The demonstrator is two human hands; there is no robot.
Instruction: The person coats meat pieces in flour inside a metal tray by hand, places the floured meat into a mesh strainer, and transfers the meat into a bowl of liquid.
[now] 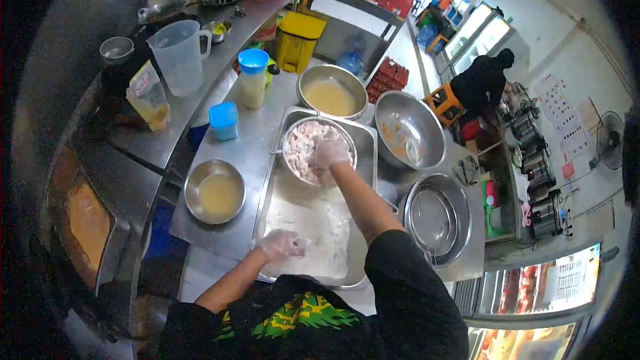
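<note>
A steel strainer (289, 168) full of pale, cut meat pieces (305, 143) rests over the far end of a deep metal tray (360, 253). My right hand (331, 152), in a clear glove, is down on the meat at the strainer's right side; its fingertips are hard to make out. White flour (307, 227) covers the tray's bottom. Over the tray's near left corner is my left hand (283, 245), also gloved, with fingers curled and whitish smears on them. Whatever those fingers may hold is too small to tell.
Bowls of cloudy liquid stand left (215, 192) and behind (333, 97) the tray. At right are a large steel bowl (410, 130) and a bowl with a sieve (437, 220). Blue-lidded containers (224, 121) and a plastic jug (177, 60) stand left. A person (480, 80) bends at the back right.
</note>
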